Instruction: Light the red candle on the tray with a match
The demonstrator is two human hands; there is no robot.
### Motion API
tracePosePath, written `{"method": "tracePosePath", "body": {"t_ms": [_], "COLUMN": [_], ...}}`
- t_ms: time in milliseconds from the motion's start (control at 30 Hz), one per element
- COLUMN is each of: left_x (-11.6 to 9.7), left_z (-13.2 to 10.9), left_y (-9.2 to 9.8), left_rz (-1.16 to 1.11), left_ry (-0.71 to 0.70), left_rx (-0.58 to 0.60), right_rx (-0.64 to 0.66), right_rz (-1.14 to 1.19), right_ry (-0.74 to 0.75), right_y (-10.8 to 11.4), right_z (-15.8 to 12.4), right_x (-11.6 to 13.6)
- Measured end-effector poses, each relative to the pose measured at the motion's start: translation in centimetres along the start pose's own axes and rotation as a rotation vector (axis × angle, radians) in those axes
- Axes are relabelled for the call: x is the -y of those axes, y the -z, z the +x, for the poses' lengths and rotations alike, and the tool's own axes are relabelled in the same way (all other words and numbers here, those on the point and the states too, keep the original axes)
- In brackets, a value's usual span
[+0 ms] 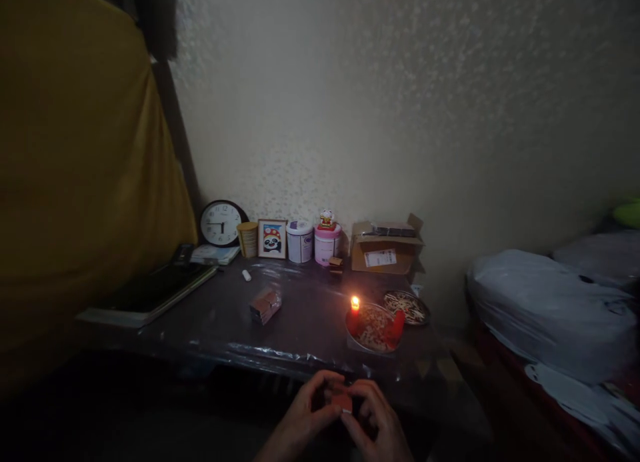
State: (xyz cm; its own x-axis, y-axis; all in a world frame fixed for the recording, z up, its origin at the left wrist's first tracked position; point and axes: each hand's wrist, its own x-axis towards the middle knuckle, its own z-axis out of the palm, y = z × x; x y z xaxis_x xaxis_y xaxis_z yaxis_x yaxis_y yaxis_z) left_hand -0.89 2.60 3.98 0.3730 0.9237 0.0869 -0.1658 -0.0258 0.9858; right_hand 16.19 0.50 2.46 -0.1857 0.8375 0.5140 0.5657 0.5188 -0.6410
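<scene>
Close to the table's front edge, my left hand (307, 412) and my right hand (375, 419) both pinch a small reddish matchbox (342, 402). A white edge shows at its lower side, and the fingers cover part of it. Beyond them on the table, a lit red candle (354, 323) stands at the left of a round dish (371, 349) of pale, grainy bits. Another red candle-like piece (397, 327), with no flame, is at the dish's right side. A plastic-wrapped bundle of small brown boxes (265, 306) lies to the left.
A second dish (407, 309) holds thin pale sticks. Along the wall stand a clock (221, 224), a framed panda picture (273, 239), two tubs (300, 242) and a cardboard box (380, 257). A large book (150, 295) lies left; white bags (545, 309) are right. Light is dim.
</scene>
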Motion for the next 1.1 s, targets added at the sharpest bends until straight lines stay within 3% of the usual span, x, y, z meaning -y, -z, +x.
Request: {"method": "tracePosePath", "body": {"t_ms": [267,467,1100], "left_x": [-0.8,-0.6,0.6], "left_z": [-0.4,-0.6,-0.7], "left_y": [-0.4,-0.2,0.5], "left_rz": [0.016,0.082,0.292], "left_ry": [0.010,0.007,-0.034], "left_rx": [0.000,0.000,0.150], "right_rx": [-0.004,0.041,0.122], "right_rz": [0.007,0.019,0.053], "right_ry": [0.022,-0.060,-0.072], "right_y": [-0.2,-0.1,-0.2], "right_z": [0.1,-0.2,-0.8], "right_x": [-0.2,0.3,-0.1]}}
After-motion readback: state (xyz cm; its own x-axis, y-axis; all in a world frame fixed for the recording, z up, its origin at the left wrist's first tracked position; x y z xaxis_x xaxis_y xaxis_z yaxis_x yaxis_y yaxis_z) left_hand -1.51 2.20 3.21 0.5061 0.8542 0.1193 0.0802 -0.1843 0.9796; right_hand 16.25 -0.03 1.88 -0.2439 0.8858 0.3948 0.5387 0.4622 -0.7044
